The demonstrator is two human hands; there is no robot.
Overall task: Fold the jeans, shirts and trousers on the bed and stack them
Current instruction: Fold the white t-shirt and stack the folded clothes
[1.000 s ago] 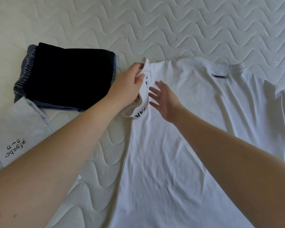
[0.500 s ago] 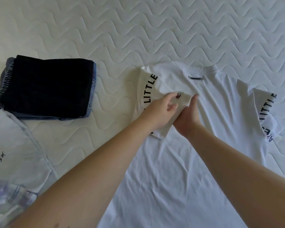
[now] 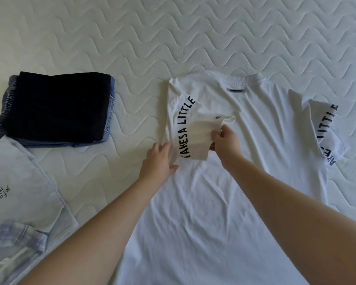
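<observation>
Just flipped the left sleeve (image 3: 190,134) in over the tee (image 3: 224,202), which is flat on the bed (image 3: 173,38). My right hand (image 3: 224,140) pinches its cuff, left hand (image 3: 159,161) has let go, lying flat. Body fold's next.

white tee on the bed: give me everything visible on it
The white T-shirt lies spread flat on the quilted bed, collar at the far side with a small dark label under it. It looks like thin cotton, lightly wrinkled. Both short sleeves carry black block lettering and are folded in over the body. The right hand pinches the left sleeve's hem; the left hand rests on the shirt's edge beside it. The bottom hem is out of view.
</observation>
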